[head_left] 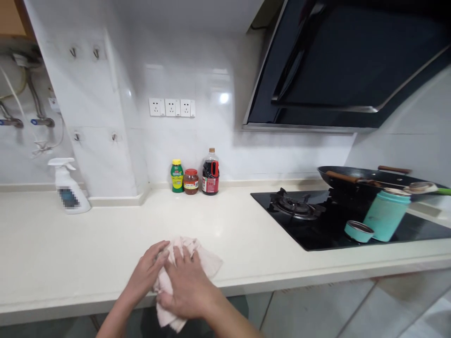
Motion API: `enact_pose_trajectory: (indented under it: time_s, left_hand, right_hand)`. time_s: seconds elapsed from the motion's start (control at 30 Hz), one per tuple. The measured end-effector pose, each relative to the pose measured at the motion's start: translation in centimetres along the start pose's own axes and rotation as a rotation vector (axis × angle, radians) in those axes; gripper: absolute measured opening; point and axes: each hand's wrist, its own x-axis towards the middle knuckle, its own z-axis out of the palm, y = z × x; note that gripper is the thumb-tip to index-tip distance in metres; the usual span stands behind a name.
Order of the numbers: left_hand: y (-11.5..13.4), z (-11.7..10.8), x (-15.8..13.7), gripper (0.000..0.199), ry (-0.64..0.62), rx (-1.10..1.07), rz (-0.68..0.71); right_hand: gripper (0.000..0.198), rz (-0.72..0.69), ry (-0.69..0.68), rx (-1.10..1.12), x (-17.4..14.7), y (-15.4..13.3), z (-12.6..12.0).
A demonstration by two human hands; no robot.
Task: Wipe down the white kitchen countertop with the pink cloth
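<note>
A pale pink cloth (208,259) lies bunched on the counter, and its lower end hangs over the front edge. On top of it rests my right hand (188,284), with its fingers spread flat and its thumb stretched to the left. My left hand (150,265) touches the cloth's left side, fingers stretched out and slightly bent, their tips close to the right hand. The palms hide part of the cloth.
A white spray bottle (71,192) stands at the left. By the wall are a green bottle (177,176), a red-lidded jar (190,182) and a dark sauce bottle (210,176). At right, the black cooktop (282,220) bears a wok (347,180), a turquoise canister (386,216) and its lid (358,232).
</note>
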Motion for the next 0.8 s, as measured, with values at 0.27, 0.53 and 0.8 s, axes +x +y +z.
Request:
enact_pose_trajectory:
  time_s: [0.27, 0.53, 0.8]
  left_hand:
    - [0.9, 0.4, -1.0, 0.042, 0.018, 0.128, 0.035]
    - [1.1, 0.7, -1.4, 0.041, 0.031, 0.247, 0.052]
    - [7.9, 5.3, 1.2, 0.036, 0.014, 0.152, 0.248]
  right_hand:
    - [0.072, -0.001, -0.056, 0.072, -2.9, 3.5, -1.8]
    - [0.07, 0.435, 0.103, -0.109, -7.8, 12.9, -5.7]
    - [0.073, 0.357, 0.164, 0.041, -5.6, 10.4, -3.7]
